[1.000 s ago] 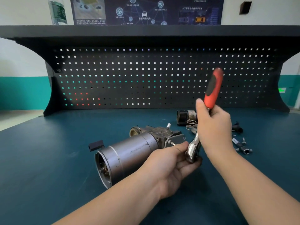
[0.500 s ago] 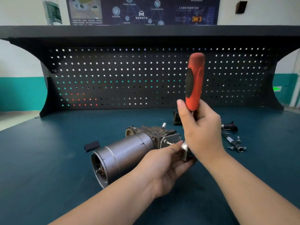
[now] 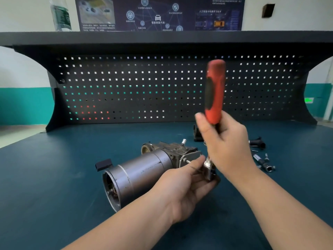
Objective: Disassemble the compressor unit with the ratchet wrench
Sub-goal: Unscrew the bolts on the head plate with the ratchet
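Note:
The compressor unit [image 3: 144, 170], a grey metal cylinder with a cast head at its far end, lies on its side on the dark teal bench top [image 3: 54, 186]. My right hand [image 3: 227, 145] grips the ratchet wrench [image 3: 215, 92] by the lower end of its red and black handle, which stands almost upright and is blurred. The chrome ratchet head [image 3: 208, 166] sits at the unit's right end. My left hand [image 3: 185, 188] cups that end, its fingers curled around the ratchet head and the fitting there.
Loose sockets and bolts [image 3: 264, 162] lie to the right of my right hand, with a black part [image 3: 257, 142] behind them. A dark cylinder part [image 3: 197, 135] sits behind the wrench. A small black block [image 3: 103, 164] lies left of the unit. The pegboard [image 3: 144, 87] closes the back.
The wrench handle has swung from leaning right to nearly upright, pivoting on its head at the unit's right end. My left hand has stayed on that end.

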Available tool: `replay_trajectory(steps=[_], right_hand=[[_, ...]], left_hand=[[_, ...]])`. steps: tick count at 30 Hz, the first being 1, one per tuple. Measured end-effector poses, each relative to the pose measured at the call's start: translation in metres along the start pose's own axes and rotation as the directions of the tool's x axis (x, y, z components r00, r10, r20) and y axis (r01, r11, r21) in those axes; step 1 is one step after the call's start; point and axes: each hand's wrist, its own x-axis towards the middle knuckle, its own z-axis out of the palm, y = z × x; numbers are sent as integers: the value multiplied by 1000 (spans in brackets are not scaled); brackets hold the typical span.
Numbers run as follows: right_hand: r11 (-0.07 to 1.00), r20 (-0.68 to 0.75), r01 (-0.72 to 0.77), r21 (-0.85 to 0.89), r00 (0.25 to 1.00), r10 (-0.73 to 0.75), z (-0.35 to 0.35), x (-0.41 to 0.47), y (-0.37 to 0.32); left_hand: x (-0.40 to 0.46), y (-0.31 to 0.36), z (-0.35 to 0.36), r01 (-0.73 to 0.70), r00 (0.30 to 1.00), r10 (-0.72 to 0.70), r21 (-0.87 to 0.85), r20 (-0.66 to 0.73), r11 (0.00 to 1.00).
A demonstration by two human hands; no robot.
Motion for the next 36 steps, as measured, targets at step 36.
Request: replay_trajectory(steps=[36], right_hand=[[996,-14,66,-58,998,-67,2,-4,-4]], left_hand=[[-2,-1,0,2,1000,-2,22,13,1000]])
